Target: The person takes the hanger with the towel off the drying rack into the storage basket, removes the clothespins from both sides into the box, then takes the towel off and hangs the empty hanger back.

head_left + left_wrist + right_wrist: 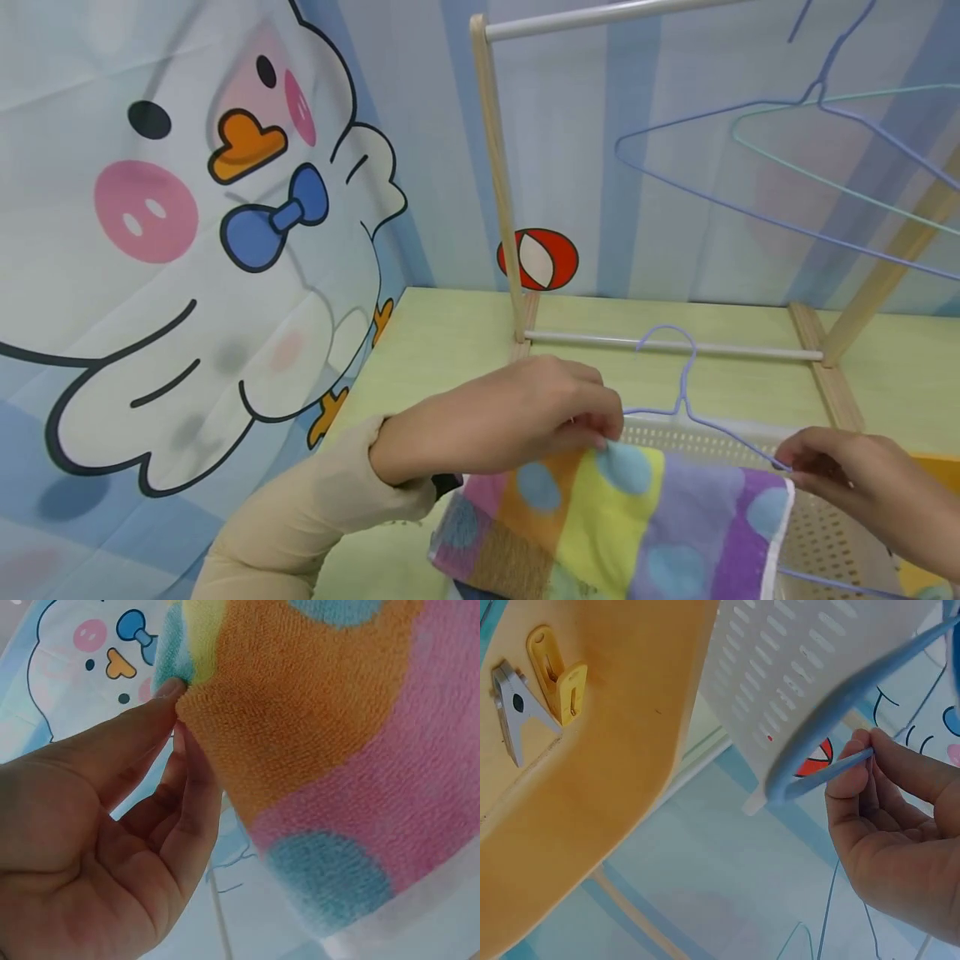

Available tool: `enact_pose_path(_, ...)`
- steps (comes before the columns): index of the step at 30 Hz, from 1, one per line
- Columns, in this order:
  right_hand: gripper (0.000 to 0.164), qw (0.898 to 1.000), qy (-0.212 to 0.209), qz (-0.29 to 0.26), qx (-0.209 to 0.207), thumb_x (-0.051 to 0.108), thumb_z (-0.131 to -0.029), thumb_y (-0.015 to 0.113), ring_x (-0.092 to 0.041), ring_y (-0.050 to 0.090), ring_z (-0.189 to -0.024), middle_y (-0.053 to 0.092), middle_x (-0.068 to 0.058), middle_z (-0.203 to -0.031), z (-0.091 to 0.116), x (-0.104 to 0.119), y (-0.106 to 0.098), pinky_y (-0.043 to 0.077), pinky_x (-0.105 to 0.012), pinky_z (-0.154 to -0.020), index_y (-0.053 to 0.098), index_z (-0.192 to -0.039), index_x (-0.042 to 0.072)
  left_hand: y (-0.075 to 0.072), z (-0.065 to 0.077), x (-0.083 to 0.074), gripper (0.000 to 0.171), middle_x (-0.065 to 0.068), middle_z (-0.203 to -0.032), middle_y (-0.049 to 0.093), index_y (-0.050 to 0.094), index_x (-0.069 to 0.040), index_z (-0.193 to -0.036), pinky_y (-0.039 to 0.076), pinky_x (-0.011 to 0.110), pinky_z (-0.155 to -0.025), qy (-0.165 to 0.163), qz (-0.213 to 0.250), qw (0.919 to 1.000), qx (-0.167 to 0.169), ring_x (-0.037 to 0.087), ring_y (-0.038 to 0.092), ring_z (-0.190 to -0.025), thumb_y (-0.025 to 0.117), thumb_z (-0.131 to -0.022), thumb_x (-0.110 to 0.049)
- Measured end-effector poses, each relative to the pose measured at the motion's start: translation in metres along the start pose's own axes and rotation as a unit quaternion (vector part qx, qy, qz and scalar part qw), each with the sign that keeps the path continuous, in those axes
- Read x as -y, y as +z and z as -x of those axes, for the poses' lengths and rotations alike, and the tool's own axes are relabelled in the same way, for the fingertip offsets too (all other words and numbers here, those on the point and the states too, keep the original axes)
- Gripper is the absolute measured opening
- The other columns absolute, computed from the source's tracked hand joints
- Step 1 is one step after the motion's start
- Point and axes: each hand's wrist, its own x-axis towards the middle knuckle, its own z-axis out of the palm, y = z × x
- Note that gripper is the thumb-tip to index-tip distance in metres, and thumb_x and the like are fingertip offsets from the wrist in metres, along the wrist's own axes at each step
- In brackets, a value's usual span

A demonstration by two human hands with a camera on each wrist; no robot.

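Observation:
A striped towel (675,517) with blue dots hangs at the lower middle of the head view. My left hand (517,412) pinches its top edge between thumb and fingers, as the left wrist view also shows. Behind the towel is a lavender hanger (684,387), its hook pointing up and one shoulder sloping right. My right hand (873,492) pinches the hanger's right end, just beyond the towel's white-edged side. The towel covers much of the hanger, so I cannot tell whether cloth is folded over its bar.
Behind the towel stands a white perforated basket (825,525). An orange bin (656,761) at the right holds a yellow clothespin (559,675) and a grey clothespin (514,709). At the back rises a wooden rack (491,142), with a purple hanger (720,202) and green hanger (810,173) near its top.

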Motion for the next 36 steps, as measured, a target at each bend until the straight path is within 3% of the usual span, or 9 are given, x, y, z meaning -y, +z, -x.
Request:
enact_pose_path(5, 0.022, 0.997, -0.044, 0.022, -0.061, -0.009, -0.079, 0.076, 0.006, 0.053, -0.067, 0.061, 0.012, -0.079, 0.004, 0.004, 0.000, 0.051, -0.020, -0.056, 0.067, -0.089, 0.007, -0.009, 0.002, -0.005, 0.008, -0.004, -0.090, 0.063, 0.069, -0.010, -0.093, 0.044, 0.010, -0.075, 0.025, 0.008, 0.9983, -0.051, 0.004, 0.056, -0.082, 0.071, -0.092, -0.003)
enact_pose_path(14, 0.022, 0.996, -0.037, 0.019, -0.085, -0.011, -0.076, 0.077, 0.007, 0.053, -0.068, 0.063, 0.008, -0.081, 0.007, 0.004, -0.002, 0.052, -0.020, -0.055, 0.068, -0.089, 0.003, -0.026, 0.002, -0.016, 0.008, -0.003, -0.094, 0.064, 0.069, -0.009, -0.094, 0.045, 0.010, -0.079, 0.031, -0.016, 0.9954, -0.089, 0.003, 0.058, -0.088, 0.070, -0.092, -0.001)
enact_pose_path(20, 0.021, 0.992, -0.042, 0.037, -0.109, -0.007, -0.076, 0.079, 0.008, 0.052, -0.067, 0.062, 0.011, -0.080, 0.008, 0.000, -0.004, 0.050, -0.019, -0.054, 0.069, -0.090, 0.003, -0.036, 0.001, -0.020, 0.007, -0.003, -0.095, 0.065, 0.070, -0.009, -0.094, 0.046, 0.012, -0.077, 0.037, -0.015, 0.9898, -0.137, 0.003, 0.056, -0.087, 0.072, -0.092, -0.003)
enact_pose_path(26, 0.018, 0.989, -0.041, 0.042, -0.138, -0.004, -0.078, 0.079, 0.007, 0.051, -0.063, 0.063, 0.011, -0.077, 0.010, 0.001, -0.006, 0.048, -0.019, -0.051, 0.069, -0.091, 0.004, -0.046, 0.000, -0.026, 0.006, -0.001, -0.093, 0.067, 0.071, -0.005, -0.095, 0.050, 0.014, -0.075, 0.071, 0.007, 0.9764, -0.204, -0.002, 0.057, -0.084, 0.073, -0.091, -0.002)
enact_pose_path(31, 0.018, 0.985, -0.057, 0.043, -0.154, -0.004, -0.078, 0.079, 0.008, 0.052, -0.067, 0.064, 0.010, -0.078, 0.010, 0.002, -0.011, 0.048, -0.016, -0.053, 0.069, -0.091, 0.003, -0.051, 0.000, -0.033, 0.009, 0.004, -0.092, 0.068, 0.070, 0.001, -0.096, 0.056, 0.020, -0.074, 0.092, 0.067, 0.9585, -0.261, -0.002, 0.061, -0.087, 0.073, -0.088, 0.004)
enact_pose_path(36, 0.022, 0.981, -0.069, 0.058, -0.169, -0.006, -0.075, 0.080, 0.008, 0.053, -0.070, 0.065, 0.008, -0.080, 0.010, 0.002, -0.014, 0.046, -0.012, -0.055, 0.069, -0.092, 0.003, -0.053, -0.002, -0.037, 0.011, 0.009, -0.092, 0.069, 0.070, 0.004, -0.096, 0.058, 0.024, -0.071, 0.100, 0.099, 0.9450, -0.295, 0.001, 0.062, -0.090, 0.073, -0.086, 0.008)
